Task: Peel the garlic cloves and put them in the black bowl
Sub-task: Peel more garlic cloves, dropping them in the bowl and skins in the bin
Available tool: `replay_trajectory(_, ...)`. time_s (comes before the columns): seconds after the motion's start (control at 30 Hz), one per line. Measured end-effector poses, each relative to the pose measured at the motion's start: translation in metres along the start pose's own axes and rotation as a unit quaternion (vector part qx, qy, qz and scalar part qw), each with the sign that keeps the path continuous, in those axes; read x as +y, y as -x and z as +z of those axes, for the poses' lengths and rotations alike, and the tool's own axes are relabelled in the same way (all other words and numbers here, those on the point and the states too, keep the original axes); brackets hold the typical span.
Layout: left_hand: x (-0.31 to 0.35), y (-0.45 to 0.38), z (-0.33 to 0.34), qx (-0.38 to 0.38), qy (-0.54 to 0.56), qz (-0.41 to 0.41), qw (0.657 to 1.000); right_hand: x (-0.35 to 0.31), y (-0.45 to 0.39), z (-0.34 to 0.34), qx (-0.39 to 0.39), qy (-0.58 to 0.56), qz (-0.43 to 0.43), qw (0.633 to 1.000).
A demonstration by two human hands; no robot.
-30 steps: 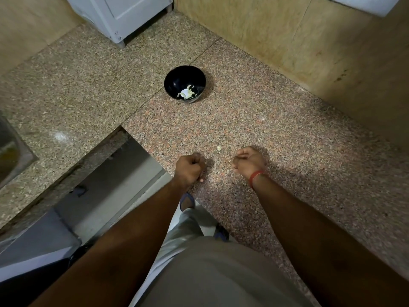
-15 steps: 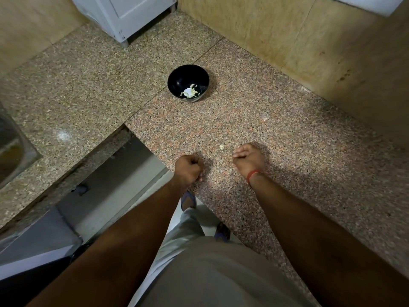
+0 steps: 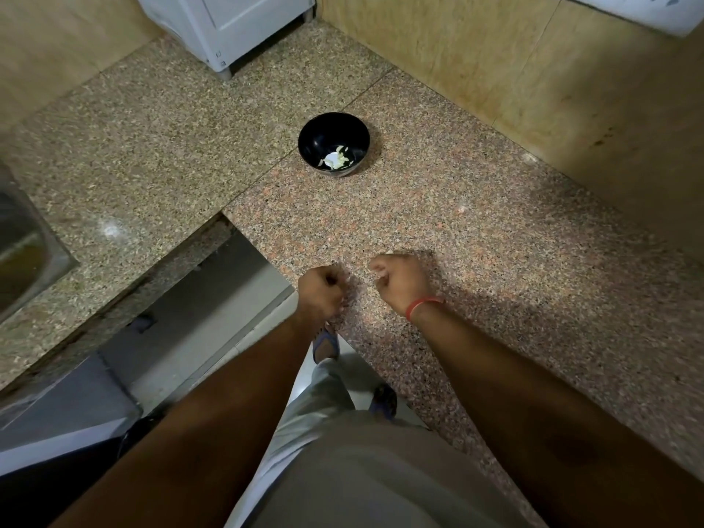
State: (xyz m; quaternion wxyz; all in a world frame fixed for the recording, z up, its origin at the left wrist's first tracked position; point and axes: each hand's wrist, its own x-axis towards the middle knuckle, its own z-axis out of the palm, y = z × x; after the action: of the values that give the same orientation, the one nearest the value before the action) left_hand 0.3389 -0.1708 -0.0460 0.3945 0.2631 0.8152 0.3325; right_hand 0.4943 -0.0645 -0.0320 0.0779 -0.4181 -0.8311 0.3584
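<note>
The black bowl (image 3: pixel 318 137) stands on the granite counter (image 3: pixel 476 230), far ahead of both hands, with pale garlic pieces (image 3: pixel 335 160) at its bottom. My left hand (image 3: pixel 320 293) hovers at the counter's front corner, fingers curled into a fist; small pale bits that look like garlic show at its finger edges. My right hand (image 3: pixel 400 283), with a red wrist band, sits just to the right, fingers curled and thumb tip pinched down at the counter. The small loose clove seen earlier is hidden under it. The picture is blurred by motion.
A steel sink (image 3: pixel 26 257) is set into the counter at the far left. A white appliance (image 3: pixel 236 24) stands at the back, and tiled wall (image 3: pixel 533 70) runs along the right. The counter's inner corner drops to the floor (image 3: pixel 213 310) beside my left hand.
My right hand slid left and closed over the small loose clove, which no longer shows. My left hand stayed a fist in place. The camera tilted a little.
</note>
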Motion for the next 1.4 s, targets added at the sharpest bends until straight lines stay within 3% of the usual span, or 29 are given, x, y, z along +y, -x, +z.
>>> replay_trajectory(0.17,-0.005,-0.004,-0.002,0.008,-0.013,0.002,1.0,-0.016,-0.011,0.011,-0.082,0.123,-0.082,0.986)
replay_trajectory(0.23,-0.002,-0.004,-0.002,0.013,-0.017,0.007,1.0,-0.02,-0.009,0.01,-0.08,0.109,-0.072,0.988)
replay_trajectory(0.3,0.001,-0.004,-0.002,0.021,-0.029,0.011,0.999,-0.019,-0.007,0.008,-0.049,0.052,-0.037,0.997)
replay_trajectory(0.43,0.004,-0.007,-0.003,0.03,-0.042,0.014,0.999,-0.008,-0.016,0.0,0.091,0.004,0.049,0.995)
replay_trajectory(0.57,0.007,-0.008,-0.003,0.024,-0.043,0.005,0.999,-0.002,-0.033,-0.005,0.075,0.037,0.113,0.99)
replay_trajectory(0.77,0.008,-0.006,-0.006,0.034,-0.059,0.037,0.997,-0.019,-0.029,0.01,-0.045,0.074,0.016,0.996)
replay_trajectory(0.93,0.003,-0.004,-0.013,0.054,-0.072,0.055,0.994,-0.023,-0.029,0.01,-0.081,0.089,-0.041,0.992)
replay_trajectory(1.07,0.001,0.002,-0.012,0.062,-0.059,0.052,0.995,-0.024,-0.022,0.02,-0.083,0.16,-0.1,0.979)
replay_trajectory(1.4,-0.012,0.025,-0.014,0.108,-0.072,0.045,0.991,-0.023,0.015,0.038,-0.051,0.149,-0.075,0.985)
